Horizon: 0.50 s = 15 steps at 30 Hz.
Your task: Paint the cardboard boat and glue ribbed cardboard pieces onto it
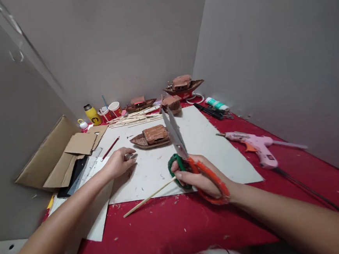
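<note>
My right hand (pixel 201 175) grips a pair of scissors (pixel 180 145) with one green and one orange handle, its blades pointing up and slightly parted. A thin wooden stick (pixel 148 199) is also pinched by that hand and slants down to the left. My left hand (pixel 121 162) hovers or rests over the white sheet (pixel 215 150), fingers curled loosely apart with nothing between them. Just beyond lies a small brown model boat (pixel 151 137) with a ribbed bow and a roofed cabin; the scissor blades partly cover its right end.
Several wooden sticks (pixel 136 118) lie behind the boat, near more model boats (pixel 183 84). A pink glue gun (pixel 256 145) with its cord is at right. Cardboard pieces (pixel 61 155), a red pencil (pixel 110 149), paper cups (pixel 114 108) and a yellow bottle (pixel 92 114) occupy the left.
</note>
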Each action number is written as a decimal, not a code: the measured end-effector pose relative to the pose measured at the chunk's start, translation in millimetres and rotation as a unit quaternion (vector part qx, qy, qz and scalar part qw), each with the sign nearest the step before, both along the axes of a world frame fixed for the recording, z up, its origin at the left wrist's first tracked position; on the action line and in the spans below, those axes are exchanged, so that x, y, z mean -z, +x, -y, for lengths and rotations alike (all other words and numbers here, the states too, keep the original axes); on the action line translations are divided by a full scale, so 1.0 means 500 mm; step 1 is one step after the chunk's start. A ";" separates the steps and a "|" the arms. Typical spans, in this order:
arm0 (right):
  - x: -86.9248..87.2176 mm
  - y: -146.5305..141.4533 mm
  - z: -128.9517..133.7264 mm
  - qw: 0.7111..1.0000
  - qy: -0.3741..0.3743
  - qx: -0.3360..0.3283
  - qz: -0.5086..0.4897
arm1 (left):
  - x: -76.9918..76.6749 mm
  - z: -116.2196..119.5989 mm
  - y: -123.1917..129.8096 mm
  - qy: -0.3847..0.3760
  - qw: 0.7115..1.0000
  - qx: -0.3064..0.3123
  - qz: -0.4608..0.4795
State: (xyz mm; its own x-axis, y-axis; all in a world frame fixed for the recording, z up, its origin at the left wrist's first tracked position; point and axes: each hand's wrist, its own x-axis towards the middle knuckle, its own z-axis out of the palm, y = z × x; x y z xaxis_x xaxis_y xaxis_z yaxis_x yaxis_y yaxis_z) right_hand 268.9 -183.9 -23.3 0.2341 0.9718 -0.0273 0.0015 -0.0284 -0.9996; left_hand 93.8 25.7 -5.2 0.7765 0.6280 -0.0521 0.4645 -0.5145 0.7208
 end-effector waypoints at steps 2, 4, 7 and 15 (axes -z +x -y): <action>-0.007 -0.005 0.000 1.000 0.016 0.003 0.006 | -0.020 0.025 -0.002 -0.020 1.000 0.005 0.014; -0.010 -0.009 0.001 0.999 0.034 0.007 0.015 | -0.033 0.069 -0.002 -0.071 0.996 0.041 0.017; -0.010 -0.013 0.003 0.998 0.054 0.014 0.027 | -0.028 0.155 0.002 -0.183 0.973 0.139 -0.004; -0.001 -0.012 0.021 0.993 0.107 -0.029 0.051 | -0.011 0.232 -0.006 -0.386 0.912 0.082 0.114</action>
State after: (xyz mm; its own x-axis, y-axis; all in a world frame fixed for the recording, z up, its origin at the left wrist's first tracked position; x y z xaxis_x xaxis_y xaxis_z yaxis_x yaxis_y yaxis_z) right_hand 263.1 -194.1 -23.0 0.1679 0.9649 0.2020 0.0984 0.1875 -0.9773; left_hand 90.7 -90.3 0.2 0.9026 0.3469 -0.2549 0.2197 0.1381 0.9657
